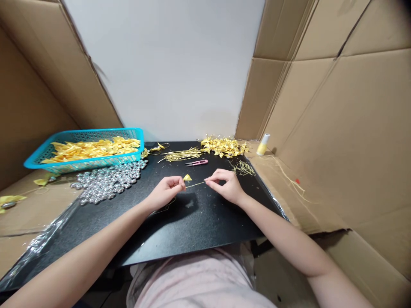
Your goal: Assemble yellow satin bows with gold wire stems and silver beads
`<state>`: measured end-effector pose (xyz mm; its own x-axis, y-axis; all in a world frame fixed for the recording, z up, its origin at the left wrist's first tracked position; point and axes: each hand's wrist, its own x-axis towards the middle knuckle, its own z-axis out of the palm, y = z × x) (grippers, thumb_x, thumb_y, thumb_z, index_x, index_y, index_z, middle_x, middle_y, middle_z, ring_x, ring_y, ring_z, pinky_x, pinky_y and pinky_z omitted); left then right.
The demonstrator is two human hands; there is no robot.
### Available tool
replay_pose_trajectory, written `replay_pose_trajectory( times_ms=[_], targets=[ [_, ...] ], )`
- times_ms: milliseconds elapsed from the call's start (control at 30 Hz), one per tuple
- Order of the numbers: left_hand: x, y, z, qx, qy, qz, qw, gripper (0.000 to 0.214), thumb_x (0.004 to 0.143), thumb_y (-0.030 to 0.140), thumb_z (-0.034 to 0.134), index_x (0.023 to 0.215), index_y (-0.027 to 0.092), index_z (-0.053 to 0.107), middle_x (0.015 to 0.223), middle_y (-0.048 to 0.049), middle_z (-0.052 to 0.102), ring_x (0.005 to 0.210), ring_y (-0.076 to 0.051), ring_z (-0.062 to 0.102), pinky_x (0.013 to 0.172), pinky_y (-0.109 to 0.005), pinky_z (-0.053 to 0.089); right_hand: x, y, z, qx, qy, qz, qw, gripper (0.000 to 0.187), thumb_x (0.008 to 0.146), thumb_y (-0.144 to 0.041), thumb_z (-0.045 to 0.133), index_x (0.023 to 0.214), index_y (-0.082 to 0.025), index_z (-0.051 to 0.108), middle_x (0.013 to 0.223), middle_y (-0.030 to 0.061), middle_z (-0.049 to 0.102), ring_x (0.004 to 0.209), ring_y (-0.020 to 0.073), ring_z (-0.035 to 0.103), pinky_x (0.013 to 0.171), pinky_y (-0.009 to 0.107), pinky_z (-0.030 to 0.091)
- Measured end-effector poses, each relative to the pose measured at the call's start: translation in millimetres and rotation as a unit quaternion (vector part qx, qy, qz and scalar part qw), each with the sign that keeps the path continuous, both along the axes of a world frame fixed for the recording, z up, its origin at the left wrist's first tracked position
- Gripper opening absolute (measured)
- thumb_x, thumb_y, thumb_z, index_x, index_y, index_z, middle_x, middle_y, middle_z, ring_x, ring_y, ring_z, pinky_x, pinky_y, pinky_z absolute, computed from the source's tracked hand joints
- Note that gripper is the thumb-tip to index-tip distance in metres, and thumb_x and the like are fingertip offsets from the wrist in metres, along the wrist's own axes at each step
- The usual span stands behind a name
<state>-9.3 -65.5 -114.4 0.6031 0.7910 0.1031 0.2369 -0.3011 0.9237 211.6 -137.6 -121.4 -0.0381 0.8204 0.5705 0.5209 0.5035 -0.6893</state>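
Between my hands a thin gold cord (195, 185) is drawn straight above the black table (160, 244). My left hand (166, 190) is closed, pinching the cord near a small yellow ribbon bow (187, 177) that pokes up past its fingertips. On the other side my right hand (227, 185) pinches the cord between thumb and forefinger. A loose thread end (168, 206) hangs below the left hand. Beyond the hands lie pink-handled thread snips (197, 163) and a bundle of gold twist ties (181, 154).
A turquoise basket (32, 160) of yellow ribbon pieces stands at the back left, with silver beads (111, 182) before it. Finished-looking yellow bows (224, 147) are heaped at the back right, near cord scraps (244, 167) and a thread spool (263, 144). Cardboard walls (340, 149) flank the table.
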Motion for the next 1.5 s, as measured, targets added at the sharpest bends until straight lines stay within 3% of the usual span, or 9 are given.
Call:
replay_pose_trajectory(
  times_ms=[133,267,333,467,600,767,1000,1133,1500],
  targets=[
    [-5.8,5.0,2.2,0.091,0.067,-0.042,0.993,0.015,0.069,0.025,0.055,0.056,0.017,0.058,0.06,0.0002,0.055,0.061,-0.015,0.05,0.061,-0.024,0.041,-2.3,-1.7,0.1,0.01,-0.053,-0.008,0.999,0.013,0.08,-0.027,0.067,0.071,-0.021,0.073,0.069,0.0023,0.066,0.062,0.0143,0.057,0.072,0.034,0.041],
    [-5.9,-2.8,10.1,0.188,0.022,-0.047,0.981,0.029,0.071,0.026,0.063,0.099,0.02,0.07,0.117,-0.0099,0.062,0.111,-0.027,0.053,0.098,-0.036,0.04,-7.5,-4.6,-0.7,0.025,-0.114,0.015,0.993,0.012,0.081,-0.026,0.067,0.072,-0.022,0.072,0.072,0.0014,0.067,0.067,0.0145,0.058,0.079,0.036,0.035],
    [-1.2,-10.8,10.4,0.118,-0.008,-0.091,0.989,0.037,0.077,0.032,0.063,0.112,0.02,0.066,0.124,-0.0114,0.061,0.113,-0.027,0.054,0.098,-0.037,0.041,-10.4,-5.8,-1.4,0.039,-0.121,0.035,0.991,0.011,0.082,-0.026,0.066,0.074,-0.022,0.072,0.074,0.0014,0.067,0.068,0.0145,0.058,0.08,0.037,0.034],
    [11.8,-22.8,-1.0,-0.086,0.002,-0.16,0.983,0.032,0.082,0.046,0.06,0.081,0.016,0.071,0.075,-0.0061,0.068,0.068,-0.016,0.057,0.068,-0.027,0.046,-14.3,-5.8,-2.6,0.053,-0.116,0.038,0.991,0.012,0.083,-0.028,0.065,0.074,-0.023,0.073,0.073,0.0012,0.067,0.066,0.0141,0.057,0.078,0.036,0.033],
    [18.7,-21.0,-12.1,-0.242,-0.125,-0.062,0.96,0.033,0.068,0.046,0.075,0.065,0.014,0.068,0.053,0.0013,0.054,0.051,-0.008,0.042,0.053,-0.02,0.036,-15.6,-3.7,-4.2,0.052,-0.097,0.006,0.994,0.012,0.082,-0.027,0.066,0.073,-0.022,0.073,0.071,0.001,0.067,0.065,0.0136,0.057,0.077,0.035,0.034],
    [18.7,-14.0,-11.9,-0.358,-0.252,0.02,0.899,0.032,0.056,0.04,0.084,0.073,0.014,0.073,0.066,-0.0018,0.064,0.05,-0.005,0.035,0.05,-0.018,0.032,-15.6,-3.1,-7.5,0.071,-0.118,-0.009,0.99,0.013,0.082,-0.025,0.065,0.07,-0.021,0.07,0.07,0.0003,0.066,0.065,0.0131,0.058,0.077,0.035,0.032],
    [15.5,-21.5,-13.7,-0.095,-0.077,0.013,0.992,0.032,0.072,0.044,0.071,0.078,0.013,0.078,0.047,0.0022,0.052,0.048,-0.008,0.034,0.049,-0.022,0.026,-14.9,-5.4,-8.2,0.108,-0.2,0.004,0.974,0.013,0.084,-0.024,0.059,0.072,-0.022,0.065,0.074,0.0001,0.067,0.067,0.0133,0.055,0.08,0.036,0.029],
    [15.0,-26.7,-13.0,0.033,-0.001,-0.002,0.999,0.032,0.078,0.042,0.065,0.078,0.014,0.079,0.065,-0.003,0.068,0.055,-0.012,0.047,0.052,-0.023,0.034,-14.6,-5.7,-7.1,0.102,-0.227,0.013,0.968,0.013,0.086,-0.024,0.056,0.075,-0.021,0.063,0.077,0.0009,0.068,0.072,0.0142,0.057,0.081,0.036,0.029],
    [14.0,-26.2,-10.1,0.024,0.034,-0.107,0.993,0.037,0.082,0.045,0.058,0.068,0.012,0.07,0.059,-0.0019,0.063,0.05,-0.009,0.045,0.049,-0.021,0.035,-16.1,-3.5,-9.6,0.056,-0.171,0.027,0.983,0.015,0.092,-0.025,0.055,0.08,-0.017,0.061,0.078,0.0008,0.064,0.073,0.0125,0.056,0.079,0.033,0.03]
  ],
)
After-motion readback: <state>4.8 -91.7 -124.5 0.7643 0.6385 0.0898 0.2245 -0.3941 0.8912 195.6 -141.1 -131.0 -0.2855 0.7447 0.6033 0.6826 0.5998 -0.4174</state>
